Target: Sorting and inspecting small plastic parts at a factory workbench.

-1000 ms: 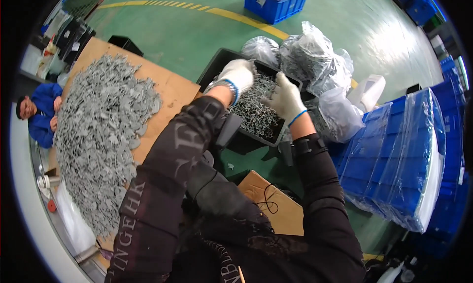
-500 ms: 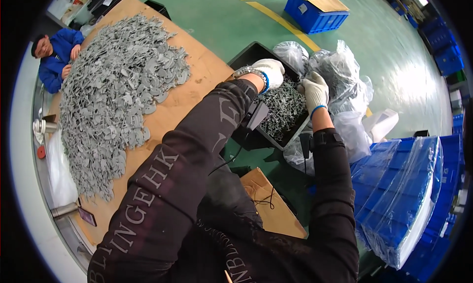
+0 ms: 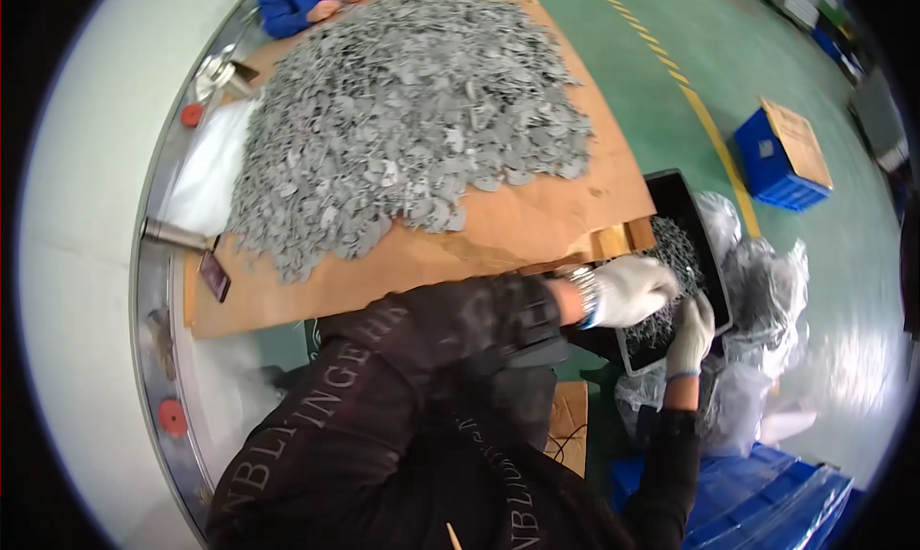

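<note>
Where gloved hands grip: black tray (image 3: 692,197), grey metal parts (image 3: 671,248).

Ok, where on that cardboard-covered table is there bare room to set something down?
Bare cardboard runs along the near edge, between the heap of grey metal pieces and the black tray. The heap crowds everything farther back. At the tray, the left hand and right hand take up the space, with clear plastic bags beyond.

A: Any packaging in view?
B: I see a blue crate (image 3: 778,159) with a cardboard sheet (image 3: 798,143) on the floor, clear plastic bags (image 3: 767,282) beside the black tray (image 3: 682,197), and a dark phone (image 3: 214,275) at the surface's edge.
</note>
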### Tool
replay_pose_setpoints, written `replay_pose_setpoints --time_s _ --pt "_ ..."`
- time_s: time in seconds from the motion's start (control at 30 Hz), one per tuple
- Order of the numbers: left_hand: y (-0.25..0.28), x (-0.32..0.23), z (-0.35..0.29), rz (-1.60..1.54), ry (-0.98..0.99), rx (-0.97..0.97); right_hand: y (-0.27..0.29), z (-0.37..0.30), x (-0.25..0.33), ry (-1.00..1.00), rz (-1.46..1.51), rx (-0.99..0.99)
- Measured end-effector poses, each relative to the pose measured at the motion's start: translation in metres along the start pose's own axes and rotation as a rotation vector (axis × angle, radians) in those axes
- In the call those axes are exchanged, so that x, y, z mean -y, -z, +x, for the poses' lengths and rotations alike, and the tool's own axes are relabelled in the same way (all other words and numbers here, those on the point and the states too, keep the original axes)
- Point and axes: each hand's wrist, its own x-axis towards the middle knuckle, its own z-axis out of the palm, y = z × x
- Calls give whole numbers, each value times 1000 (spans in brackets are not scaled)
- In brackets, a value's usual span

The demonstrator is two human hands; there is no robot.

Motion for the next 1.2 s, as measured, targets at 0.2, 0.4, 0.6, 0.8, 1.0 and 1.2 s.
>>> replay_pose_setpoints --time_s 0.2,0.4,0.6,0.8,1.0,1.2 --pt "125 33 -182 502 42 -434 -75 -63 -23 42 -12 117" --pt "267 85 -270 863 263 -955 -211 -105 31 494 -167 407" --pt "333 90 -258 906 793 -532 -347 -154 81 751 -314 793" --pt "345 97 -259 874 776 -414 -476 -166 114 1008 -436 953" --pt "362 117 -280 621 618 -495 -559 -178 131 1127 -1097 937" --pt "373 146 -319 598 487 -712 -576 -179 126 978 -1133 910"
